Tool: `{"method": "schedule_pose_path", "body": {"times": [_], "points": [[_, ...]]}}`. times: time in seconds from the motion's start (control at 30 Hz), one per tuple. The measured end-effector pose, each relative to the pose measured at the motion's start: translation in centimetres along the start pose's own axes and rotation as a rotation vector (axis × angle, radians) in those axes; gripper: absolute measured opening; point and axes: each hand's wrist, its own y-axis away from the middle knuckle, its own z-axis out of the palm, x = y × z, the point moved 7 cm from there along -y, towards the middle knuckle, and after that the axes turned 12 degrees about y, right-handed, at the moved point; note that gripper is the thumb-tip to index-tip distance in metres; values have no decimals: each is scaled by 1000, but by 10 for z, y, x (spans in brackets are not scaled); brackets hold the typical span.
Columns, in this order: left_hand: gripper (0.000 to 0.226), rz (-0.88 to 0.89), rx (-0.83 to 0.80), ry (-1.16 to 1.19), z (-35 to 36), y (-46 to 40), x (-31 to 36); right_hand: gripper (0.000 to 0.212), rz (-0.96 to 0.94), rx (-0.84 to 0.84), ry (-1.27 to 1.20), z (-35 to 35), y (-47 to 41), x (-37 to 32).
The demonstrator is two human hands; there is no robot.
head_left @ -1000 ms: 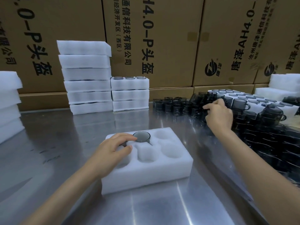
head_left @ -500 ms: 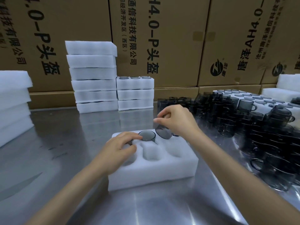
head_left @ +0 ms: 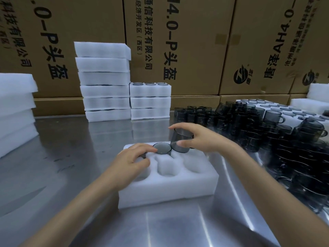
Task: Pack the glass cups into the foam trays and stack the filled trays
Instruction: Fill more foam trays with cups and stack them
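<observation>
- The steel table (head_left: 74,166) carries the whole job, and judging by what lies on it the packing is well begun but far from done.
- To the right of the foam tray in hand, a large heap of loose smoked-glass cups (head_left: 267,132) waits unpacked; this is the bulk of what is left.
- Behind the tray stands a taller stack of foam trays (head_left: 104,81); whether they are filled cannot be told. Just beside it is a shorter stack of filled trays (head_left: 150,101), its top layer showing cup rims.
- The foam tray (head_left: 169,186) nearest the person has six pockets. One seated cup (head_left: 162,147) fills the middle pocket of the far row; the three near pockets look bare, and the far left pocket is hidden under the hand.
- The left hand (head_left: 132,157) rests on the tray's left part, fingers gently curled and pressing the foam, fingertips touching the seated cup's rim.
- The right hand (head_left: 201,138) pinches a smoked-glass cup (head_left: 180,141) between thumb and fingers over the far right pocket.
- That cup's long axis runs near vertical, tilted slightly; which end is the mouth cannot be told. Its lower end is just entering the pocket.
</observation>
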Motion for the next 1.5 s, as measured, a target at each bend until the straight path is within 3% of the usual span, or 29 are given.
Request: {"method": "schedule_pose_path", "body": {"times": [0.1, 0.2, 0.57, 0.67, 0.8, 1.07, 1.3, 1.5], "points": [[49, 7, 2, -2, 0, -1, -1, 39, 53, 168, -158, -6, 0, 9], [48, -5, 2, 4, 0, -1, -3, 42, 154, 302, -90, -3, 1, 15], [43, 2, 0, 10, 0, 0, -1, 38, 232, 286, 10, -1, 8, 21], [32, 14, 3, -11, -1, -1, -3, 41, 246, 301, 22, 0, 11, 22], [36, 15, -12, -49, 0, -2, -4, 50, 240, 297, -16, 2, 12, 25], [41, 118, -15, -474, 2, -6, 17, 39, 134, 488, -267, -3, 27, 27], [58, 145, -76, -443, 37, -30, 38, 44, 35, 357, -106, 16, 38, 28], [62, 119, -114, -352, 56, -38, 31, 61, 33, 257, -153, 23, 35, 32]]}}
